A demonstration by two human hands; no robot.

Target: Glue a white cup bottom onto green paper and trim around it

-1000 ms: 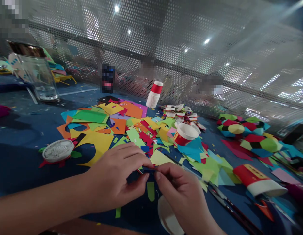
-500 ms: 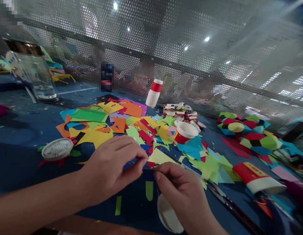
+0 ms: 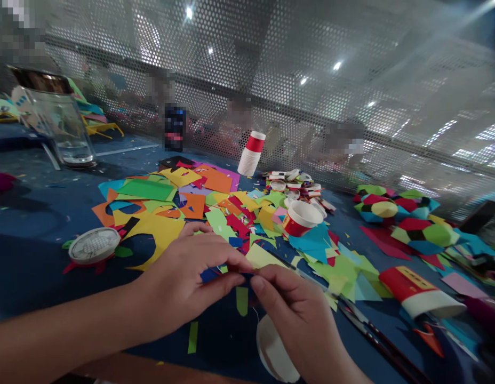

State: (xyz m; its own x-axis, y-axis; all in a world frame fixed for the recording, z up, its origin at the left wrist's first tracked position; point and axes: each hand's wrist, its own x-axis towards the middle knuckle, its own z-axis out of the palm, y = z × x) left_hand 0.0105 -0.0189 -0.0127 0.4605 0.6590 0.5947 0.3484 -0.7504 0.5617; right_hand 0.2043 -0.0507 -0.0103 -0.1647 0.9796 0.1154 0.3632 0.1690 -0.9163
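My left hand (image 3: pixel 199 285) reaches in with thumb and forefinger brought together, close to the fingertips of my right hand (image 3: pixel 297 312). The right thumb and forefinger are pinched. Whatever sits between the fingertips is too small to make out. A thin pale thread (image 3: pixel 256 318) hangs below my right fingers. Under that hand, partly covered by it, lies a white cut paper-cup base (image 3: pixel 271 346). Two green paper pieces lie on the table beneath: a rounded strip (image 3: pixel 242 302) and a narrow strip (image 3: pixel 192 337).
Coloured paper scraps (image 3: pixel 151 189) cover the middle. A paper turtle (image 3: pixel 94 246) lies left, scissors (image 3: pixel 367 325) right. A red-and-white cup (image 3: pixel 303 217), a tipped cup (image 3: pixel 421 290), a cup stack (image 3: pixel 251 153) and a glass jug (image 3: pixel 67 122) stand around. A perforated metal screen (image 3: pixel 271 69) rises behind.
My left hand has moved slightly right, its thumb and forefinger now nearer my right fingertips. My right hand has stayed almost in place.
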